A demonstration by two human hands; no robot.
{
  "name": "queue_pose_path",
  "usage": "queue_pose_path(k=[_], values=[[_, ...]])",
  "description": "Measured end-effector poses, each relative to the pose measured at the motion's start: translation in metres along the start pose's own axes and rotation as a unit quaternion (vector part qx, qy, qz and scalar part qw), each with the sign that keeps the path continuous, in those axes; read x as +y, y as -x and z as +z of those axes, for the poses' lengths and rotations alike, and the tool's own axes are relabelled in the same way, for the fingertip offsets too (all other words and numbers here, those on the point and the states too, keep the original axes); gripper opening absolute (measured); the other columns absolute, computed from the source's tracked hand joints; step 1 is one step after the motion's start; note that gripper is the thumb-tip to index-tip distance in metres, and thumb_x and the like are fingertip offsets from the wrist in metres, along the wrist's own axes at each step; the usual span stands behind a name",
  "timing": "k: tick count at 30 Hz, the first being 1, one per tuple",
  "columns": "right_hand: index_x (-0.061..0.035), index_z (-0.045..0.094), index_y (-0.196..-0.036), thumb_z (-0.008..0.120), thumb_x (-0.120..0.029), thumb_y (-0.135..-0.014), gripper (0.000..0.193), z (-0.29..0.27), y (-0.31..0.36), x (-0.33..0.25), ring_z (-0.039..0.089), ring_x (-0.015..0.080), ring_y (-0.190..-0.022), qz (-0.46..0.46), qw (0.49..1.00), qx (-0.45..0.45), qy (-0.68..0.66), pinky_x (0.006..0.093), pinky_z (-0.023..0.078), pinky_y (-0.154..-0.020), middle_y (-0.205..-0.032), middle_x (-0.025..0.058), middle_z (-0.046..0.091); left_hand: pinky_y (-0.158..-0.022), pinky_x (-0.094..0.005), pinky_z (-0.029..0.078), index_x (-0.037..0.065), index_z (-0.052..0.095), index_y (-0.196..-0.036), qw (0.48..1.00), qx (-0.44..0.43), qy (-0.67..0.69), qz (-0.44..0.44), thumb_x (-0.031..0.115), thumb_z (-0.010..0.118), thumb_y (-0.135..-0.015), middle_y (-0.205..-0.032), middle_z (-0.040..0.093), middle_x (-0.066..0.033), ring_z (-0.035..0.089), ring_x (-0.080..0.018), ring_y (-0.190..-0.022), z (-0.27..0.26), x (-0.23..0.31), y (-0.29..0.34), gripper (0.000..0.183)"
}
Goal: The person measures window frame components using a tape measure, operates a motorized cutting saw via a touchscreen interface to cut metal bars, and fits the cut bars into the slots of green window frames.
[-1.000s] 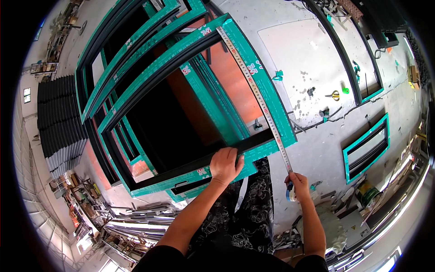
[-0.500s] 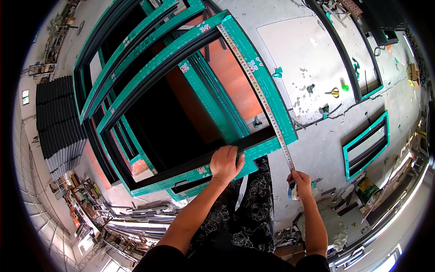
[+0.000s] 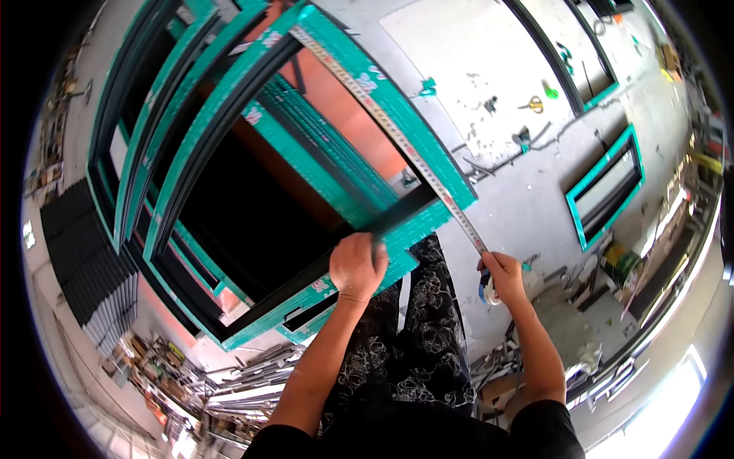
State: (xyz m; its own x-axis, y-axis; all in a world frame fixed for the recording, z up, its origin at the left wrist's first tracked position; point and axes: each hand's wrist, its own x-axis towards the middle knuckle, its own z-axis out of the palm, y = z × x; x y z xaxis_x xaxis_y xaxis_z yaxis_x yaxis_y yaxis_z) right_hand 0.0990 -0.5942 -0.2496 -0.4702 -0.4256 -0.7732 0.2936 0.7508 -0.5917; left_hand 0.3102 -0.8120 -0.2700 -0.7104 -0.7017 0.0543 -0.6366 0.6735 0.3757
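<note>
A large rectangular window frame, black with green protective film, stands tilted in front of me. My left hand is closed over its near black bar, the fingertips hidden behind the edge. In my right hand is a tape measure with a blue and white case, held just off the frame's near right corner. Its pale blade is pulled out along the frame's right side, from the far top corner past the near corner to my hand. Other green-filmed frames stand behind and to the left.
A smaller green-edged frame lies on the grey floor at right. Yellow-handled scissors and a green roll lie on a white sheet. Black profiles are stacked at left; metal lengths lie at lower left.
The view has turned, so the frame and floor things appear shifted left and rotated. Both hands keep their holds, and the blade stays along the frame's right side.
</note>
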Motion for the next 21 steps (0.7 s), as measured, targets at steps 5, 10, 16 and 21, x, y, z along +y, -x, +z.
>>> queue_pose_path(k=[5, 10, 16, 21], values=[[-0.0036, 0.066, -0.075, 0.059, -0.029, -0.095, 0.033, 0.001, 0.002, -0.002, 0.042, 0.0065, -0.04, -0.02, 0.998, 0.047, 0.04, 0.0277, 0.032, -0.04, -0.048, -0.0007, 0.045, -0.072, -0.0414, 0.05, 0.003, 0.063, -0.095, 1.0, -0.014, -0.014, 0.022, 0.026, 0.056, -0.088, -0.093, 0.063, -0.0122, 0.061, -0.0316, -0.083, 0.004, 0.0, 0.001, 0.025], [-0.0024, 0.066, -0.076, 0.06, -0.028, -0.093, 0.031, 0.005, 0.005, 0.002, 0.05, 0.0142, -0.044, -0.088, 0.984, 0.102, 0.115, 0.0322, 0.037, -0.045, -0.052, 0.0074, 0.05, -0.073, -0.0408, 0.05, 0.003, 0.064, -0.095, 1.0, -0.013, -0.024, 0.015, 0.027, 0.052, -0.091, -0.094, 0.064, -0.0117, 0.062, -0.0309, -0.085, 0.009, 0.0, 0.005, 0.027], [-0.001, 0.064, -0.074, 0.061, -0.026, -0.092, 0.031, 0.008, 0.01, -0.004, 0.053, 0.0241, -0.049, -0.055, 0.984, 0.112, 0.123, 0.0367, 0.041, -0.049, -0.056, 0.0118, 0.053, -0.074, -0.0409, 0.05, 0.002, 0.063, -0.097, 0.999, -0.031, -0.009, 0.011, 0.028, 0.049, -0.093, -0.095, 0.064, -0.0125, 0.062, -0.0322, -0.087, 0.009, 0.004, 0.007, 0.029], [0.0002, 0.063, -0.073, 0.063, -0.022, -0.089, 0.028, 0.01, 0.008, 0.002, 0.055, 0.0328, -0.059, -0.134, 0.968, 0.145, 0.152, 0.0396, 0.043, -0.054, -0.061, 0.0159, 0.055, -0.074, -0.041, 0.049, 0.002, 0.062, -0.099, 0.999, -0.032, -0.017, 0.016, 0.027, 0.049, -0.094, -0.096, 0.064, -0.0126, 0.061, -0.0325, -0.086, 0.009, 0.003, 0.008, 0.029]])
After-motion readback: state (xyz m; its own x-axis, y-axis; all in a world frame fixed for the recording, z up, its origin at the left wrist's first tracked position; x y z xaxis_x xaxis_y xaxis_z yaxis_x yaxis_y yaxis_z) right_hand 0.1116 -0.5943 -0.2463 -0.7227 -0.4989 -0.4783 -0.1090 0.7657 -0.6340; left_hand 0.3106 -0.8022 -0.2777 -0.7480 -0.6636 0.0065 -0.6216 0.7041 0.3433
